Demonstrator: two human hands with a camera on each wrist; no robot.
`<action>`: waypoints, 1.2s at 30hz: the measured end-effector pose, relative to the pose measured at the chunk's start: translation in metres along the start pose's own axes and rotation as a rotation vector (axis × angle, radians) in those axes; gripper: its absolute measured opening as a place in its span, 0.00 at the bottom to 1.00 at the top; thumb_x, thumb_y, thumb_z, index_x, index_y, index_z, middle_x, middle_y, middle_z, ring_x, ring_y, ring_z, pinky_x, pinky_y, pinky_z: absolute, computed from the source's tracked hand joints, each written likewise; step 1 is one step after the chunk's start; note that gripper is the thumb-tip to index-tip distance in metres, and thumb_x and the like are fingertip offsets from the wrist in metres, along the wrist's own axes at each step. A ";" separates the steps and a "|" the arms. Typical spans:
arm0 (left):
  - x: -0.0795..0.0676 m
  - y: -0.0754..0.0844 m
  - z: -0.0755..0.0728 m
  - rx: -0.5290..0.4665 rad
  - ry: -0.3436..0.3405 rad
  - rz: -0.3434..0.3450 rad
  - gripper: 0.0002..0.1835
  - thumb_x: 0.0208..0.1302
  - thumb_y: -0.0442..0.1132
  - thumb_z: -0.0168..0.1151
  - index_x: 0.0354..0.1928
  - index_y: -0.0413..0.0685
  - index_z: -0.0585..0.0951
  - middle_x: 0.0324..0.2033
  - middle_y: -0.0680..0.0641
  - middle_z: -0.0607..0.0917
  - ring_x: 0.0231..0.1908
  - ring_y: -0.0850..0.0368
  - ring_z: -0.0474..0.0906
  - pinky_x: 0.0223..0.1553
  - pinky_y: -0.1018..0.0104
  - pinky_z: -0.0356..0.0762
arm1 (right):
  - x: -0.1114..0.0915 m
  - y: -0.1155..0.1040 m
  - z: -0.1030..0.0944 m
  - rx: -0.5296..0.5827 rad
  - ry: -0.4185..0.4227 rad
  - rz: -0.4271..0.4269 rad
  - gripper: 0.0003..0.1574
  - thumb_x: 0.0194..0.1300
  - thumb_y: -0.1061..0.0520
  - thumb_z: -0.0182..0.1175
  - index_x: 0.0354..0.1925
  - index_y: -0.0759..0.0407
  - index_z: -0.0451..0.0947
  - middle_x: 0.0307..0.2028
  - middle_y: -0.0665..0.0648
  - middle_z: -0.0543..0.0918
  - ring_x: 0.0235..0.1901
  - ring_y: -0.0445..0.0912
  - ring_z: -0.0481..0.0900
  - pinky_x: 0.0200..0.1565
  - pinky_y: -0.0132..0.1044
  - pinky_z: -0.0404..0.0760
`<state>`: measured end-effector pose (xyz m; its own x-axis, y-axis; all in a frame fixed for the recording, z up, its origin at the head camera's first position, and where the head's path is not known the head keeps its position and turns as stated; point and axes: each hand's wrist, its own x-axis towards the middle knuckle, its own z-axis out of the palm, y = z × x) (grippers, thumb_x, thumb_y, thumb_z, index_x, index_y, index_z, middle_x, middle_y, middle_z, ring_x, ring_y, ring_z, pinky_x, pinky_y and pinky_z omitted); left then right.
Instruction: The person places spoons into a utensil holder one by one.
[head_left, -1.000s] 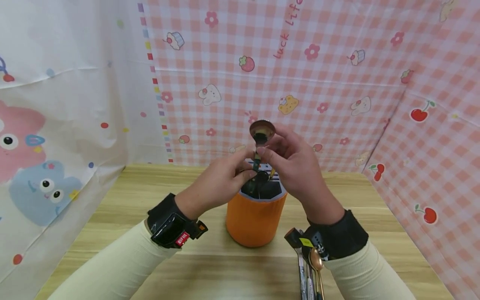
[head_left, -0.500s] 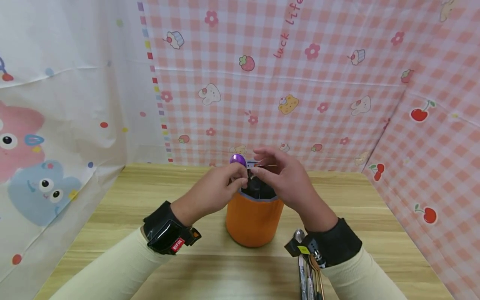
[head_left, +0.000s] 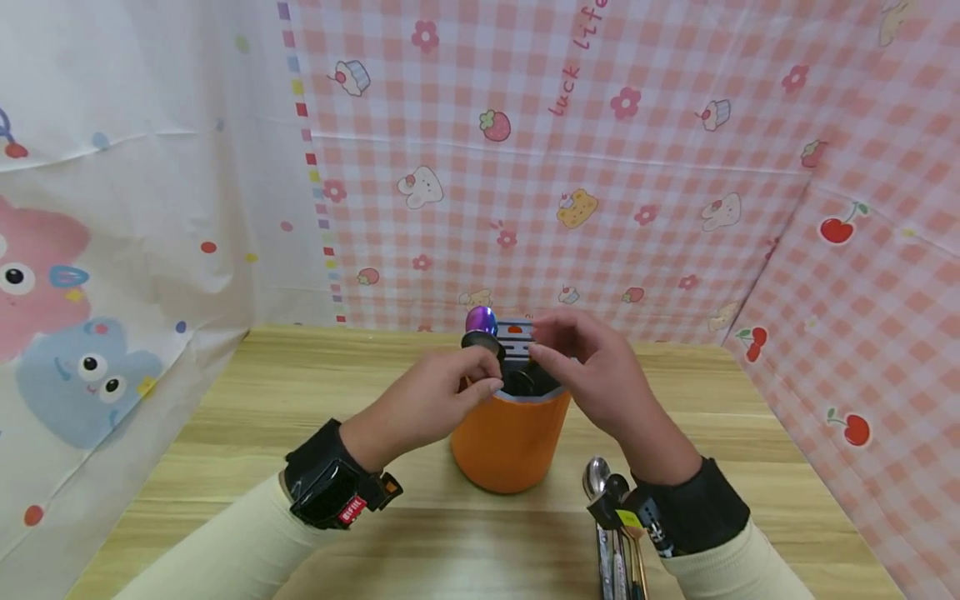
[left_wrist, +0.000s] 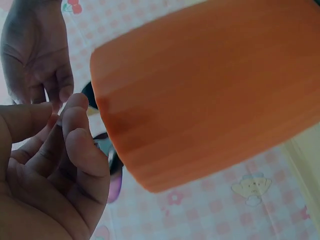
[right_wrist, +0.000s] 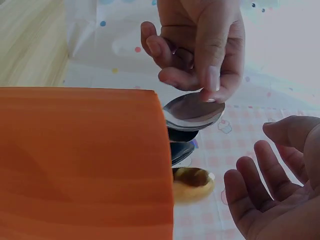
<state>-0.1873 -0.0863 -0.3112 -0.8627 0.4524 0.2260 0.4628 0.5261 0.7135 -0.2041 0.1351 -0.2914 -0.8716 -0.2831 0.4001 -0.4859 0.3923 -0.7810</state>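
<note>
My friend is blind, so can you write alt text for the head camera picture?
A person's left grip and right grip are at the top of an orange holder with a purple spoon poking out. More spoons lie on the wooden table, lower right.

Pink-checked cloth [head_left: 480, 179] hangs behind and right of the wood-grain table [head_left: 255, 392], white cloth [head_left: 165, 192] left.

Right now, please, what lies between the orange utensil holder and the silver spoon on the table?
The head view shows only bare tabletop between the holder and spoon.
</note>
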 end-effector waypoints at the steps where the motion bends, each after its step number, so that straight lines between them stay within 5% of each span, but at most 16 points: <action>1: -0.001 0.001 0.002 -0.009 -0.006 0.007 0.03 0.71 0.44 0.59 0.41 0.55 0.77 0.33 0.51 0.85 0.31 0.57 0.76 0.31 0.62 0.75 | -0.002 0.001 0.000 -0.001 -0.003 0.004 0.13 0.67 0.58 0.64 0.50 0.54 0.78 0.40 0.58 0.80 0.39 0.48 0.77 0.44 0.45 0.79; 11: -0.004 0.006 0.025 -0.029 -0.095 0.031 0.03 0.72 0.45 0.58 0.42 0.58 0.78 0.29 0.50 0.85 0.29 0.59 0.76 0.30 0.64 0.73 | -0.023 0.014 -0.004 -0.027 -0.023 0.088 0.13 0.67 0.56 0.64 0.49 0.54 0.78 0.41 0.56 0.81 0.40 0.48 0.78 0.40 0.43 0.80; 36: 0.010 -0.001 0.074 0.069 -0.132 0.083 0.04 0.70 0.46 0.60 0.40 0.56 0.81 0.27 0.60 0.82 0.29 0.66 0.76 0.33 0.70 0.75 | -0.065 0.057 -0.001 -0.055 -0.063 0.258 0.11 0.66 0.55 0.64 0.47 0.50 0.79 0.39 0.54 0.82 0.36 0.49 0.79 0.35 0.44 0.80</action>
<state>-0.1815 -0.0290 -0.3586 -0.7887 0.5847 0.1901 0.5483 0.5292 0.6475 -0.1751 0.1763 -0.3611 -0.9622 -0.2207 0.1597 -0.2528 0.5051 -0.8252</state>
